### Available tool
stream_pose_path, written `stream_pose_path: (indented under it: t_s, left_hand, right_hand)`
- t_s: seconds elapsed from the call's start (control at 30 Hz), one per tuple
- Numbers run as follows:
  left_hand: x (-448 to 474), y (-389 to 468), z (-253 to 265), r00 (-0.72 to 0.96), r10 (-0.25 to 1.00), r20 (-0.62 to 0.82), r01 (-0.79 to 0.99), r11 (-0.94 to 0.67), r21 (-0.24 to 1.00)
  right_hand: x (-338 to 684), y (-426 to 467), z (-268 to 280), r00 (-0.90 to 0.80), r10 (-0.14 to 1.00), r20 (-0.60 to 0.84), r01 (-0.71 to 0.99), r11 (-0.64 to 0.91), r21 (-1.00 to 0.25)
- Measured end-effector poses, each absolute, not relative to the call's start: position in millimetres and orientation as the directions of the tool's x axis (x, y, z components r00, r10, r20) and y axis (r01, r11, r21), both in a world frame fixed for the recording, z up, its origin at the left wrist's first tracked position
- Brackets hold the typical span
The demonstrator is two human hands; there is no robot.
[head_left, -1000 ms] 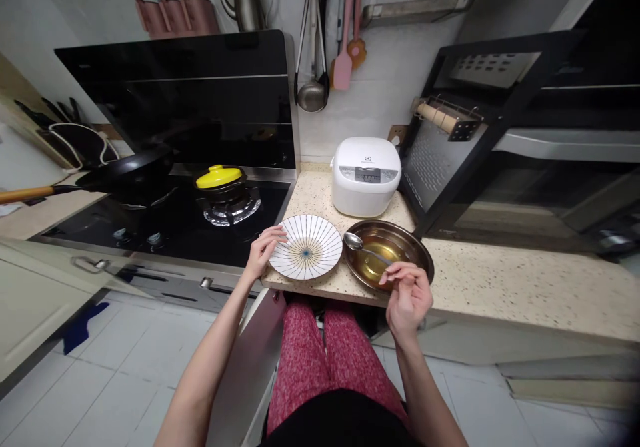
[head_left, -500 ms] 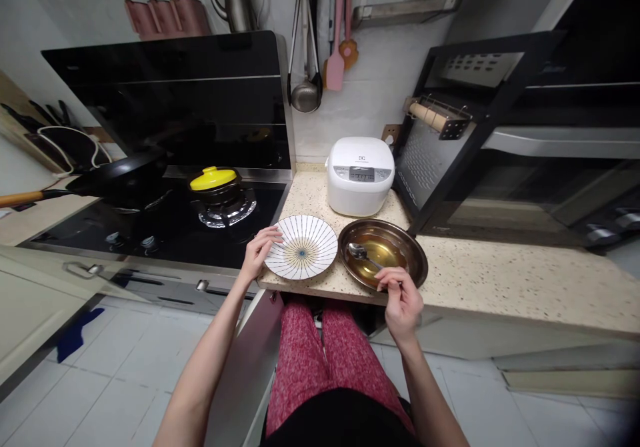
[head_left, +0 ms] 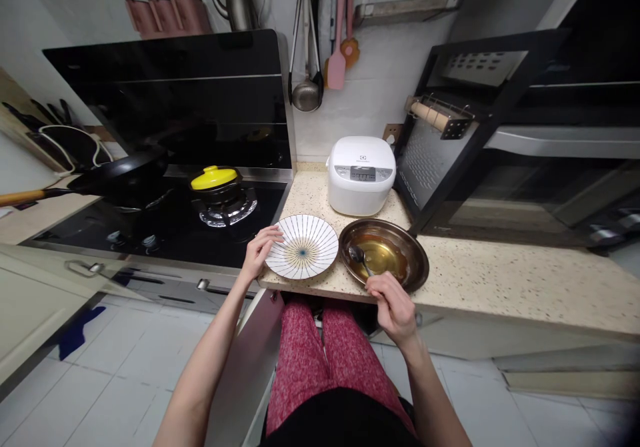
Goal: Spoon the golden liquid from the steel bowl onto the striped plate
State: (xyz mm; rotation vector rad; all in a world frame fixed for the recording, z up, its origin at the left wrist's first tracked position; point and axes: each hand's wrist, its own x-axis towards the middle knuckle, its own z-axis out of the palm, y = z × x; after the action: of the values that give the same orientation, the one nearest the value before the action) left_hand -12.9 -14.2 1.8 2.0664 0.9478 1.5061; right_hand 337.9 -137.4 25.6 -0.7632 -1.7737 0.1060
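Observation:
A white plate (head_left: 320, 260) with dark lines fanning out from its centre lies on the counter's left end. My left hand (head_left: 259, 252) is closed on its left rim, fingers over the edge; the thumb is hardly visible. Beside the plate stands a wide metal bowl (head_left: 423, 260) with golden, see-through liquid (head_left: 383, 259) in it. Over the bowl's front rim, my right hand (head_left: 397, 308) grips the handle of a metal spoon (head_left: 357, 254). The spoon's head is inside the bowl at the left; whether it dips into the liquid I cannot tell.
Behind the bowl is a white rice cooker (head_left: 362, 175). A black rack (head_left: 425, 140) with an oven rises at the right. On the stove (head_left: 180, 233) sit a yellow-lidded pot (head_left: 215, 179) and a black wok (head_left: 117, 173). An open cabinet door (head_left: 257, 340) hangs below the counter.
My right hand has shifted left and slightly down and turned over the spoon, whose handle now stands steeper. My left hand and the plate stay where they were.

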Motion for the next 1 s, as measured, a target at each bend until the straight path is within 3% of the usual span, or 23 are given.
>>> stream_pose_path:
  t_s: [0.17,0.33,0.63,1.0]
  left_hand:
    - [-12.9,-13.2,0.8,0.182,0.726,0.664,0.282,-0.685,0.672]
    - [-12.1,-12.8,-0.3,0.176,0.723,0.668,0.272,-0.688,0.673]
    - [-12.3,-11.9,-1.8,0.182,0.713,0.677,0.263,-0.699,0.665]
    - [-12.3,-12.2,-1.7,0.187,0.709,0.680,0.263,-0.703,0.661]
  right_hand:
    - [330.1,-137.5,28.4,0.092,0.544,0.834,0.442,0.728,-0.524]
    - [304.7,-135.4,30.4,0.359,0.557,0.749,0.275,0.704,-0.655]
    - [257.7,-120.1,12.3,0.181,0.691,0.700,0.186,0.675,-0.714]
    - [248.8,-103.0,-3.6,0.083,0.593,0.801,0.281,0.757,-0.590]
